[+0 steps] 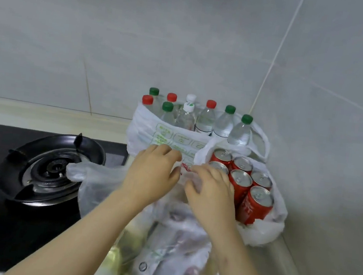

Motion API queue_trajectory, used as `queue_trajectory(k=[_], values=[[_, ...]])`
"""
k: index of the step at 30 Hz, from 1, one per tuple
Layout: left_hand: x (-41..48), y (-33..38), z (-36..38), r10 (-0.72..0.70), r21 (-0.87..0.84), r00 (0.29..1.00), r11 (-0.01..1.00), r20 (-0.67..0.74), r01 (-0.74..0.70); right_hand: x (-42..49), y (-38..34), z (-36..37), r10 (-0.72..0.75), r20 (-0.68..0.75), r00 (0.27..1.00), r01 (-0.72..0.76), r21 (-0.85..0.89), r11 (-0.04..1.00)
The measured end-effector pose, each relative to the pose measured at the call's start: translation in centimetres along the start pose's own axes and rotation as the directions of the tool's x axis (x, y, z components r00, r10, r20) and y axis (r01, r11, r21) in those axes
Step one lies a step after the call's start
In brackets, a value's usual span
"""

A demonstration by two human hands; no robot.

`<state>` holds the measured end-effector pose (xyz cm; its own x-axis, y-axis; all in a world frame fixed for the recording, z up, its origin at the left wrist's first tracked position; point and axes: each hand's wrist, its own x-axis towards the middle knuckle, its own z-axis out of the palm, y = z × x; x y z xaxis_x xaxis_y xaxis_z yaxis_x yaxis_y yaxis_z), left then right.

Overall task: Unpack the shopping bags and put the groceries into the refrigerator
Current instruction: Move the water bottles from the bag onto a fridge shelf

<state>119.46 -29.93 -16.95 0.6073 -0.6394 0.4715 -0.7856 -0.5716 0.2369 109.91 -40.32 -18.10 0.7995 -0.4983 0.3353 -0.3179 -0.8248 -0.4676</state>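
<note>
Three white plastic shopping bags stand in the corner of the counter. The far bag (149, 134) holds several water bottles (204, 119) with red, green and white caps. The right bag (267, 231) holds several red soda cans (256, 203). The near bag (177, 249) is translucent, with pale packets inside that I cannot make out. My left hand (152, 174) and my right hand (210, 192) are both at the top of the near bag, fingers curled into its plastic. Whether they pinch it is hard to tell.
A black gas hob with a burner ring (52, 168) lies to the left, and a loose bag handle (76, 171) drapes onto it. Grey tiled walls (331, 153) close the corner behind and to the right. The counter edge (291, 272) runs along the right wall.
</note>
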Motion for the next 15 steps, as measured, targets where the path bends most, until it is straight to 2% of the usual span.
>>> queue_trajectory(k=[5, 15], values=[[3.6, -1.4, 0.6, -0.043, 0.006, 0.999, 0.999, -0.016, 0.043, 4.5, 0.9, -0.3, -0.034, 0.067, 0.997, 0.036, -0.023, 0.999], [11.6, -5.7, 0.8, -0.093, -0.028, 0.995, 0.995, -0.03, 0.092, 14.2, -0.1, 1.1, -0.062, 0.106, 0.992, 0.059, 0.028, 0.998]])
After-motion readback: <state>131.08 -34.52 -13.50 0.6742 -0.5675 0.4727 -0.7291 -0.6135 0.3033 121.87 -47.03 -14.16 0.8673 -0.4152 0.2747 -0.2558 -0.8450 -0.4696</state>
